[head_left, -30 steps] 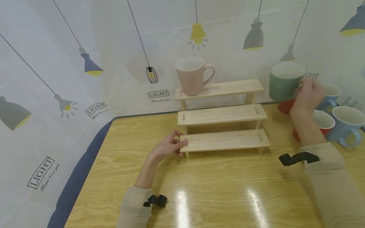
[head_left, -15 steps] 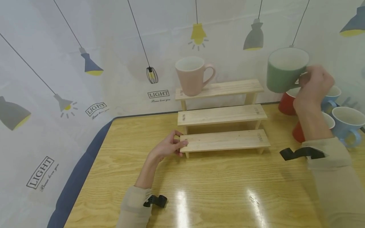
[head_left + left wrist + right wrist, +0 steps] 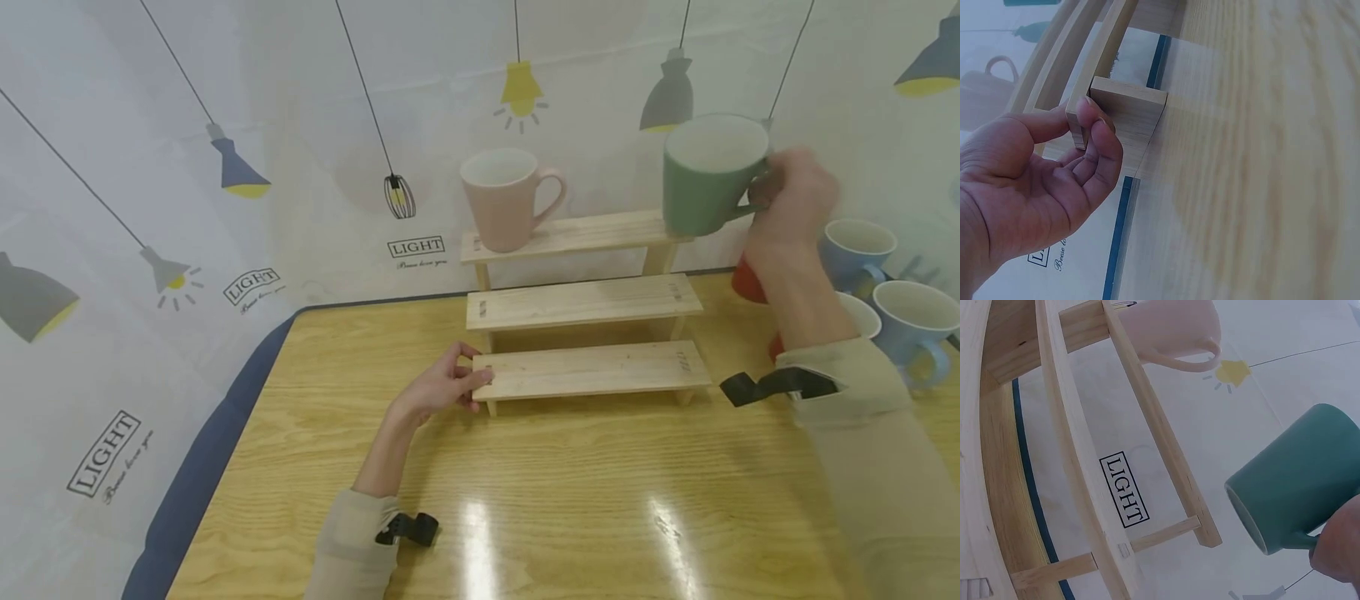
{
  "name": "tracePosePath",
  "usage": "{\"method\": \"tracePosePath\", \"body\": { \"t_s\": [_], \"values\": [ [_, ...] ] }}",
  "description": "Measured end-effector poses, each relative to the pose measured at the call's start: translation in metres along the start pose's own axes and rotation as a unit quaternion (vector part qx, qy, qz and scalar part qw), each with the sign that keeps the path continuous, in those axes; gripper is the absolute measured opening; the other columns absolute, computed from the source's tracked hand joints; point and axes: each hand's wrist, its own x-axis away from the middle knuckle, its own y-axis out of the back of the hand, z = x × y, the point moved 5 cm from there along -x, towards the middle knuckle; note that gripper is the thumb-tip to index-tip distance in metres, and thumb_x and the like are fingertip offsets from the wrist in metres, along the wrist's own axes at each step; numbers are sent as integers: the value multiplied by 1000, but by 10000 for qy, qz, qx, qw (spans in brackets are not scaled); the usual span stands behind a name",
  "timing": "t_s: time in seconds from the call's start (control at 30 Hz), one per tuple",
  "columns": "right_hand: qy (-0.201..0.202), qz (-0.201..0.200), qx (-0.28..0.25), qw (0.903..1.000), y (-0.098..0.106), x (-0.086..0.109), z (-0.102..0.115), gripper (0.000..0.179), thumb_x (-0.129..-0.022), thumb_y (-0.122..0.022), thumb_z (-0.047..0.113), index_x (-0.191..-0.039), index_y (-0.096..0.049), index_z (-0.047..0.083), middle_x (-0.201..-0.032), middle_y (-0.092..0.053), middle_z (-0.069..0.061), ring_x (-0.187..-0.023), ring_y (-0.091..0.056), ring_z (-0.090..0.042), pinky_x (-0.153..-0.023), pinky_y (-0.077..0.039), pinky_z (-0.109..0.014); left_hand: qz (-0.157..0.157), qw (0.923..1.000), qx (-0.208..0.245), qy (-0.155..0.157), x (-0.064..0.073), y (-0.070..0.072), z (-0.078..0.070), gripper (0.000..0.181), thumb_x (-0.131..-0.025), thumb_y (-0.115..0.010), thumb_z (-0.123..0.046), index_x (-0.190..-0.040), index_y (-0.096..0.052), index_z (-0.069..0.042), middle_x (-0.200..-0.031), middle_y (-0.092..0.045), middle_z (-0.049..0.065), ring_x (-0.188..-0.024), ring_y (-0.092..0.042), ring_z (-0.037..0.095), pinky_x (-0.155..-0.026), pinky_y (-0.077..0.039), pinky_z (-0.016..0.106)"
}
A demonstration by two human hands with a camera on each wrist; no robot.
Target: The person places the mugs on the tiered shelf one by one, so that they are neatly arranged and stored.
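Observation:
A green mug (image 3: 708, 179) is held upright by its handle in my right hand (image 3: 795, 204), near the right end of the top step. In the right wrist view the base of the green mug (image 3: 1300, 478) shows apart from the top board. My left hand (image 3: 441, 385) pinches the left end of the lowest step of a three-tier wooden stand (image 3: 592, 371). The left wrist view shows thumb and fingers of the left hand (image 3: 1054, 165) around that board end. On the top step's left end stands a pink mug (image 3: 501, 200), handle to the right.
Right of the stand, blue mugs (image 3: 915, 312) (image 3: 855, 250) and red mugs (image 3: 748, 279) stand together, partly hidden behind the right arm. A white cloth printed with lamps (image 3: 322, 167) hangs behind the wooden table (image 3: 570, 500).
The right hand has raised the green mug from beside the other mugs and carried it left toward the top step. My left hand and the pink mug keep their places.

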Motion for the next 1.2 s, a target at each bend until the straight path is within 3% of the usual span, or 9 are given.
{"method": "tracePosePath", "body": {
  "t_s": [0.17, 0.4, 1.2],
  "values": [
    [-57, 567, -296, 9979, -13, 1, -7, 39, -91, -50, -3, -54, -41, 1, -52, -31, -2, -57, -22, -17, -53, -23, -24, -8, 10000, -1, 23, -1, -1, 1, 49, -104, -60, -21, -139, -31, -4, -85, -57, 8, -66, -62, 19, -76, -56, 36],
    [206, 1214, -544, 9909, -27, 3, -17, 40, -92, -49, -9, -54, -44, 0, -49, -35, -2, -53, -20, -16, -50, -23, -24, -17, 10000, -15, 33, 0, -1, -1, 50, -104, -61, -22, -139, -30, -3, -83, -55, 8, -66, -62, 18, -76, -56, 37],
    [-349, 1314, -444, 9897, -47, -6, -57, 39, -87, -47, -8, -52, -38, 7, -48, -33, 1, -53, -22, -15, -49, -24, -25, -6, 10000, 22, 72, 1, -2, -1, 49, -104, -61, -21, -138, -30, -3, -83, -56, 7, -66, -62, 19, -77, -56, 37]
  ]
}}
